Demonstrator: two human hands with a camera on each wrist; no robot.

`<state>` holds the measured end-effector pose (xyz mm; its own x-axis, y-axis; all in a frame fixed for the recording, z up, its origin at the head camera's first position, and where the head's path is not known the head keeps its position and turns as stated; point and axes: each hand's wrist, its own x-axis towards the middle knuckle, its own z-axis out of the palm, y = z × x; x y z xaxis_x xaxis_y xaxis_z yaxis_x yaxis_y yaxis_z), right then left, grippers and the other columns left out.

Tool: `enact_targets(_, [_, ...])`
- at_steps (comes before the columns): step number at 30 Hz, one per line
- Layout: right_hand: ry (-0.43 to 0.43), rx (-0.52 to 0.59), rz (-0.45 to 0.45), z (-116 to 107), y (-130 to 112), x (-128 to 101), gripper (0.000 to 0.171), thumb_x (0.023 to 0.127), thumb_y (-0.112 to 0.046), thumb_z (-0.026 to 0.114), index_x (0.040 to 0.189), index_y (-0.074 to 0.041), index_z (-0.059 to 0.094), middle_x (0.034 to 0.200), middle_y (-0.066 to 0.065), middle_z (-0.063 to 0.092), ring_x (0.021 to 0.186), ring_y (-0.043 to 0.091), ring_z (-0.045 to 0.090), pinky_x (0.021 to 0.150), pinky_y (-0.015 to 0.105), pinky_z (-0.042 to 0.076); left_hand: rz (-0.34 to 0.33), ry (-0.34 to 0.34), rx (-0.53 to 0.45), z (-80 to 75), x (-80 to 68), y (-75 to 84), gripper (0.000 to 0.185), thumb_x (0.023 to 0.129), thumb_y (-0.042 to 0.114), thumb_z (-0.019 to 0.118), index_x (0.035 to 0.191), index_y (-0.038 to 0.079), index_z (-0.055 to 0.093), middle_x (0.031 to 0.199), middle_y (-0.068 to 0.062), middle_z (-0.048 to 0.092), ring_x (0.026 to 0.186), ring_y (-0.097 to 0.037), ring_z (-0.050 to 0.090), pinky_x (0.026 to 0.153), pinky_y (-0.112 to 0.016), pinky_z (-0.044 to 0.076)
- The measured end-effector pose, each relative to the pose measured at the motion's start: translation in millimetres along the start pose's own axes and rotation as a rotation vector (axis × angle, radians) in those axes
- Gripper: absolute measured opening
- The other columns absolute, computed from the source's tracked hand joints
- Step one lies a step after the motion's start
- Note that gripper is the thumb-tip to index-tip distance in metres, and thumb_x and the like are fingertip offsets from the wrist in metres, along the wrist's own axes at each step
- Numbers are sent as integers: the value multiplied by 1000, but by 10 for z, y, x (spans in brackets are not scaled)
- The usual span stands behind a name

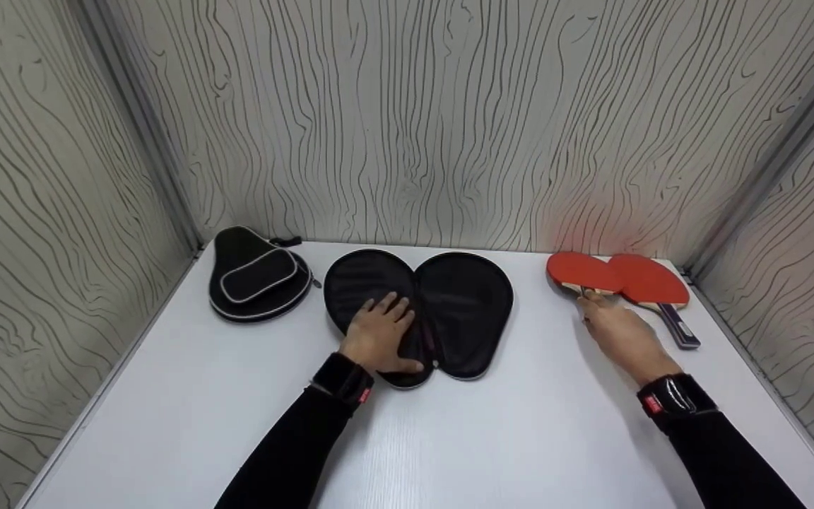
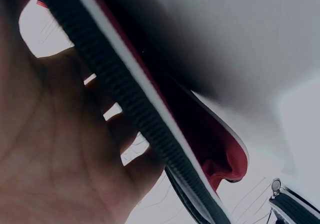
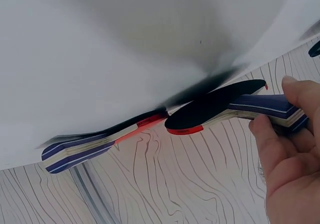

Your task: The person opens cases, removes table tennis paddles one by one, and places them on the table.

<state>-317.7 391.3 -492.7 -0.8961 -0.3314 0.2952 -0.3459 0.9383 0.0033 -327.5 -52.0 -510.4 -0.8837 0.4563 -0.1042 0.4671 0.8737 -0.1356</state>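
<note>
Off beyond the outstretched fingers of my left hand [image 1: 379, 332], up and to their left, a zipped black paddle case [image 1: 257, 276] lies near the back wall, well apart from anything I touch. My left hand rests flat on the left half of the open paddle case [image 1: 421, 311], fingers straight and slightly spread, pressing the lining down; the right half lies free beside my thumb. In the left wrist view the zipper edge of the case [image 2: 145, 124] runs close past my palm [image 2: 55, 149], with red lining showing under it. If I lift or ease that pressure, I judge the flap could fold back shut, since only my palm holds it flat. To the right, the fingertips of my right hand [image 1: 622, 332] close around the handle of the nearer red paddle [image 1: 584, 272], thumb and fingers curled on the wood [image 3: 270, 106]. Its blade overlaps the second red paddle [image 1: 651, 279], which lies just past my fingertips with its purple-striped handle pointing toward me. Because the two touch, pulling mine out could drag the other along the white table [image 1: 449, 438] or nudge it toward the right edge, and a grip this far down the handle might let the blade tip. Count: two cases, one shut and one open; two paddles; two hands.
</note>
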Motion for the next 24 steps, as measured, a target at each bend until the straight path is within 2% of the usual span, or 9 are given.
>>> enact_targets(3, [-15, 0, 1, 10, -37, 15, 37, 104, 3, 81, 140, 8, 73, 145, 37, 76, 98, 54, 84, 69, 60, 71, 7, 9, -40, 128, 78, -45, 112, 100, 92, 66, 184, 23, 42, 195, -1, 35, 185, -26, 28, 150, -52, 32])
enact_targets(6, [-20, -8, 11, 13, -65, 23, 39, 105, 3, 80, 144, 9, 73, 151, 38, 73, 116, 57, 82, 80, 63, 73, 19, 32, -54, 293, 190, -95, 115, 97, 95, 66, 184, 23, 43, 195, -3, 35, 185, -28, 27, 150, -54, 32])
enact_targets(7, [-19, -8, 11, 12, -72, 24, 40, 106, 3, 80, 144, 9, 73, 151, 38, 73, 119, 58, 82, 82, 64, 73, 18, 26, -65, 295, 194, -98, 117, 96, 94, 69, 184, 22, 42, 196, -4, 34, 185, -30, 26, 150, -56, 30])
enact_targets(9, [-10, -10, 10, 14, -82, 26, 40, 106, 2, 80, 144, 9, 72, 151, 38, 73, 119, 58, 81, 83, 65, 72, 17, 28, -40, 338, 229, -110, 118, 96, 95, 67, 185, 23, 41, 196, -3, 34, 185, -29, 26, 150, -55, 30])
enact_targets(12, [20, -7, -14, 23, -93, 21, 40, 105, 2, 82, 143, 8, 73, 149, 37, 74, 113, 57, 83, 78, 64, 72, 21, 36, -66, 394, 267, -128, 118, 95, 94, 69, 184, 22, 41, 196, -3, 33, 186, -30, 25, 151, -57, 29])
enact_targets(19, [16, -10, -37, 34, -138, 22, 42, 103, 2, 84, 144, 5, 74, 149, 35, 76, 105, 54, 85, 73, 59, 72, 12, 41, -58, 350, 227, -101, 117, 95, 94, 70, 184, 23, 43, 195, -2, 35, 185, -29, 27, 150, -56, 30])
enact_targets(21, [9, -2, -32, 33, -148, 29, 43, 103, 3, 84, 145, 5, 74, 149, 34, 76, 106, 53, 85, 74, 58, 73, -1, 29, -27, 271, 182, -65, 115, 96, 93, 70, 184, 24, 43, 195, -1, 35, 185, -28, 28, 150, -54, 32])
enact_targets(22, [9, 2, -31, 34, -148, 33, 44, 103, 3, 85, 145, 5, 74, 149, 34, 76, 107, 53, 85, 76, 57, 73, 0, 35, -47, 257, 164, -63, 114, 96, 91, 71, 183, 23, 44, 195, -2, 36, 185, -29, 28, 150, -55, 31])
enact_targets(24, [2, 19, -27, 46, -140, 42, 42, 103, 3, 85, 144, 6, 74, 146, 35, 77, 108, 53, 85, 78, 57, 74, -12, 19, -11, 132, 88, -14, 111, 98, 90, 71, 183, 24, 44, 195, -1, 37, 184, -27, 29, 150, -53, 32])
